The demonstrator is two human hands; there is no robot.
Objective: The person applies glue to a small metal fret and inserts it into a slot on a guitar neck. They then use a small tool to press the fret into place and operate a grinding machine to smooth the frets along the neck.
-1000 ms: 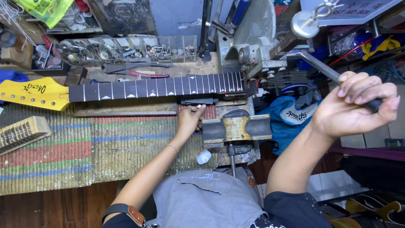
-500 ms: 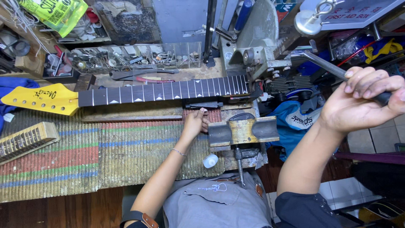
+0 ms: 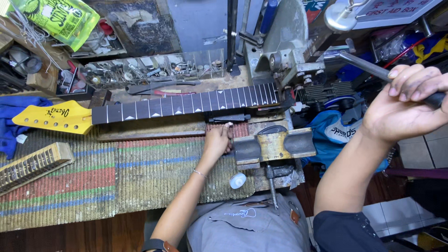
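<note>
A guitar neck (image 3: 186,105) with a dark fretboard and yellow headstock (image 3: 51,116) lies across the bench, its heel end under a grey press (image 3: 284,51). My right hand (image 3: 410,105) is shut on the press's metal lever (image 3: 368,67) at the upper right. My left hand (image 3: 218,140) rests on the striped mat just below the neck, fingers curled at a small dark part beside the bench vise (image 3: 275,147); what it pinches is too small to tell.
A clear compartment tray of small parts (image 3: 154,67) sits behind the neck. A wooden slotted block (image 3: 32,163) lies at the left on the striped mat (image 3: 93,182). A white cap (image 3: 238,180) sits near the vise. Blue cloth (image 3: 18,109) at far left.
The view has shifted so the bench sits lower and to the right in frame. Both hands keep their places, the right on the lever, the left below the neck.
</note>
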